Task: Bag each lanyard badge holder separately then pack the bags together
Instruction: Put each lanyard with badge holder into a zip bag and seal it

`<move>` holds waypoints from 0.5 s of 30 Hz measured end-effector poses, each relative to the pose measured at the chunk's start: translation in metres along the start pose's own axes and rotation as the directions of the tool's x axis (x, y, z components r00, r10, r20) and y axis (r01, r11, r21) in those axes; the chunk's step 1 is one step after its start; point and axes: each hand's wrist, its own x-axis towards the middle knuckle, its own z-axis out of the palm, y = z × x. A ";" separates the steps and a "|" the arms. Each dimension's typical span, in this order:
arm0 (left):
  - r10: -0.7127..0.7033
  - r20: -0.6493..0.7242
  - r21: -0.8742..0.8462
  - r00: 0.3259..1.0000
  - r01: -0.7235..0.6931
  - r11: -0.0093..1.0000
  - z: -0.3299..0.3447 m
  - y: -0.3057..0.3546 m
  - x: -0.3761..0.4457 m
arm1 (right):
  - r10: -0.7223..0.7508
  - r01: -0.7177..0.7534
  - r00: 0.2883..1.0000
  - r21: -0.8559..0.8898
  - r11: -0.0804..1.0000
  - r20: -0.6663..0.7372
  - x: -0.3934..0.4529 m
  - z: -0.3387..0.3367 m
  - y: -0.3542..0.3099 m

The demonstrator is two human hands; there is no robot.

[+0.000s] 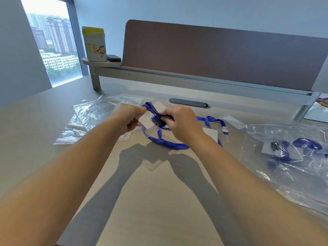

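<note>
Centre frame, just above the worktop: left hand pinches the left edge of a clear badge holder, right hand curls its fingers round the black clip and blue lanyard, whose loop hangs to the surface. Right of the hands lies another badge holder with lanyard, and at the right edge a large clear bag already holding a bagged one; empty zip bags lie left. Upper left, a yellow-and-white pouch stands on a small shelf beside the brown divider panel.
</note>
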 end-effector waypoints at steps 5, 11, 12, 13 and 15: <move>-0.124 0.052 -0.213 0.991 0.132 0.968 -0.008 0.000 0.001 | -0.253 0.236 0.965 -0.197 0.952 -0.066 -0.002 0.002 0.000; -0.259 0.140 -0.284 0.956 0.290 0.914 -0.014 -0.001 -0.004 | -0.396 0.384 0.918 -0.315 0.868 0.028 -0.010 0.003 0.000; -0.277 0.162 -0.291 0.947 0.314 0.904 -0.015 -0.002 -0.007 | -0.426 0.399 0.905 -0.341 0.851 -0.004 -0.011 0.006 0.001; -0.292 0.180 -0.290 0.939 0.335 0.896 -0.016 -0.003 -0.010 | -0.449 0.406 0.893 -0.362 0.839 -0.038 -0.011 0.008 0.001; -0.301 0.201 -0.275 0.932 0.349 0.896 -0.020 -0.003 -0.020 | -0.487 0.425 0.870 -0.391 0.816 -0.071 -0.012 0.011 -0.004</move>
